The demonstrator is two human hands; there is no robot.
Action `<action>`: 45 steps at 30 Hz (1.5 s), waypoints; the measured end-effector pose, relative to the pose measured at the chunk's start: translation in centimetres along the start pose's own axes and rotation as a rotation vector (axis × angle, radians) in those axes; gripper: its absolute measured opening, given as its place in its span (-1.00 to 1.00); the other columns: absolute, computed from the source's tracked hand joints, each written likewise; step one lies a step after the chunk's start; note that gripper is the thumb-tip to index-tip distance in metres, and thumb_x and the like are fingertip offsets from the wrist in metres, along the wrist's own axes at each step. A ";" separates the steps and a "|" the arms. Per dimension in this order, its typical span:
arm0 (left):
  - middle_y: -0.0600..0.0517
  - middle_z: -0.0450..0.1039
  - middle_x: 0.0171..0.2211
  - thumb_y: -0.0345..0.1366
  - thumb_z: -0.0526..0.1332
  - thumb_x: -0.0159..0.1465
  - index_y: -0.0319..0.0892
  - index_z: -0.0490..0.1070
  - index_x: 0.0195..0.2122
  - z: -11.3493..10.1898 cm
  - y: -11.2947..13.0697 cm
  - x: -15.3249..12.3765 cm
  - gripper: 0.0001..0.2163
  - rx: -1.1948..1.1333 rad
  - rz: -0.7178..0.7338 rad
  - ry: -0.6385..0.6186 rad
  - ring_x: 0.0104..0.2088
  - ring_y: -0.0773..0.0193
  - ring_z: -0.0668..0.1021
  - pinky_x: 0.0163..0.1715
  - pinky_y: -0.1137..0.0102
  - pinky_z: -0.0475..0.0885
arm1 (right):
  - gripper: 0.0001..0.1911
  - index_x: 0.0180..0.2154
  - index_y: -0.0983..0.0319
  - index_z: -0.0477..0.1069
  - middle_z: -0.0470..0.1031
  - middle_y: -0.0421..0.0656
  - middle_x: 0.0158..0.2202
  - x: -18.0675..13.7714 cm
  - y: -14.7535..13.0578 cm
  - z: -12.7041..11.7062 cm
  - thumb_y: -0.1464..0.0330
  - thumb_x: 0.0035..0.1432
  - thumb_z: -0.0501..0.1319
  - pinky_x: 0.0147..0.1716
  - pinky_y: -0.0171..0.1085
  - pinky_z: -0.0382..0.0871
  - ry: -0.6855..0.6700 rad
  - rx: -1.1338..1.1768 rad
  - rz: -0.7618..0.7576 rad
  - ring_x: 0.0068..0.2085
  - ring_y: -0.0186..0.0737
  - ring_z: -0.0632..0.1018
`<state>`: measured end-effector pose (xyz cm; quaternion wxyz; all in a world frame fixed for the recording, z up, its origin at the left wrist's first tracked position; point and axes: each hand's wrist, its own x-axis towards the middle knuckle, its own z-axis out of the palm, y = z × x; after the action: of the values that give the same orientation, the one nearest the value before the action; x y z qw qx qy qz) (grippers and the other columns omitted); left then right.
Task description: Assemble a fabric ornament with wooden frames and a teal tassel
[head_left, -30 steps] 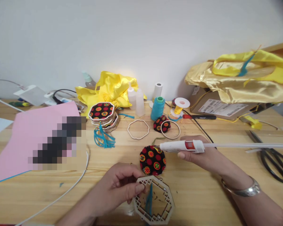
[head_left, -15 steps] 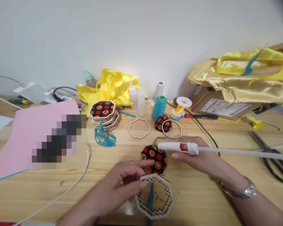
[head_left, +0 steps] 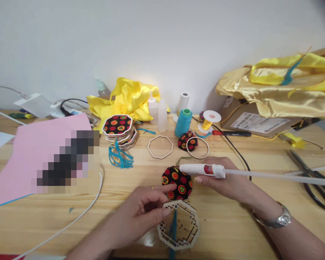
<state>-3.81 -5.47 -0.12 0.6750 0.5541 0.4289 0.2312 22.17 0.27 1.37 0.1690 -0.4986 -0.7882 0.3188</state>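
Observation:
My left hand (head_left: pixel 143 213) grips an octagonal wooden lattice frame (head_left: pixel 196 231) at its upper left edge, the thumb lying over the rim. A thin blue ribbon (head_left: pixel 173 229) shows through the frame's opening. The same hand's forefinger rests on a black patterned fabric piece (head_left: pixel 182 189) with red and orange flower dots, just beyond the frame. In my right hand (head_left: pixel 219 184) is a white hot glue gun (head_left: pixel 192 168), its nozzle end at the fabric piece's top edge. A long translucent glue stick (head_left: pixel 273 176) trails out of its back to the right.
Black scissors (head_left: pixel 311 180) lie at the right. Behind the hands are a wooden ring (head_left: pixel 209 148), a scalloped wooden outline (head_left: pixel 148 148), blue thread (head_left: pixel 183 122) and squeeze bottles (head_left: pixel 162 121). Patterned pieces (head_left: pixel 117 124) are stacked left of them. A white cable (head_left: pixel 78 220) crosses the left side.
My right hand and the glue gun have shifted slightly left along the fabric piece's upper edge. My left hand and the lattice frame stay almost in place.

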 end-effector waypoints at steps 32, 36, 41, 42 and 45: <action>-0.04 0.51 -0.03 -0.27 0.26 0.18 -0.14 0.51 -0.35 -0.1 1.0 -0.1 -0.91 -0.160 -0.057 -0.053 -0.08 0.12 0.55 -0.14 0.29 0.40 | -0.63 -0.58 0.20 0.20 0.12 -0.31 -0.65 -1.3 1.1 -2.6 0.12 0.05 0.24 -0.67 -0.37 0.01 0.101 0.275 0.069 -0.60 -0.40 0.16; -0.04 0.54 -0.08 -0.30 0.27 0.16 -0.13 0.51 -0.34 -0.3 0.8 -0.7 -0.93 -0.007 -0.038 -0.118 -0.07 0.11 0.54 -0.15 0.30 0.40 | -0.59 -0.61 0.21 0.18 0.16 -0.29 -0.63 -0.8 -0.5 -1.9 0.12 0.04 0.25 -0.63 -0.34 0.06 0.030 0.256 -0.026 -0.59 -0.40 0.19; -0.05 0.45 0.05 -0.31 0.25 0.18 -0.14 0.52 -0.37 -0.5 0.9 -0.9 -0.93 0.130 -0.010 -0.113 0.07 0.04 0.44 -0.08 0.28 0.36 | -0.58 -0.61 0.23 0.17 0.19 -0.30 -0.62 0.0 -1.8 -0.2 0.12 0.07 0.25 -0.53 -0.31 0.05 -0.049 0.091 -0.196 -0.56 -0.40 0.23; -0.05 0.44 0.06 -0.30 0.24 0.19 -0.15 0.52 -0.38 -0.5 0.9 -0.9 -0.92 0.138 -0.009 -0.110 0.08 0.03 0.43 -0.10 0.30 0.37 | -0.58 -0.60 0.23 0.17 0.19 -0.30 -0.61 0.0 -1.8 0.0 0.12 0.08 0.24 -0.52 -0.31 0.04 -0.057 0.066 -0.226 -0.55 -0.40 0.23; -0.05 0.52 -0.05 -0.30 0.21 0.20 -0.14 0.52 -0.40 -0.5 1.1 -0.9 -0.89 0.157 -0.015 -0.103 0.13 0.03 0.37 -0.14 0.33 0.38 | -0.59 -0.58 0.23 0.18 0.19 -0.30 -0.60 0.1 -1.6 0.7 0.11 0.11 0.21 -0.51 -0.31 0.02 -0.087 0.028 -0.273 -0.54 -0.40 0.23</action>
<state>-4.46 -5.60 1.18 0.6524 0.6132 0.4146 0.1631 20.69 -0.37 1.92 0.1834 -0.3702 -0.8507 0.3250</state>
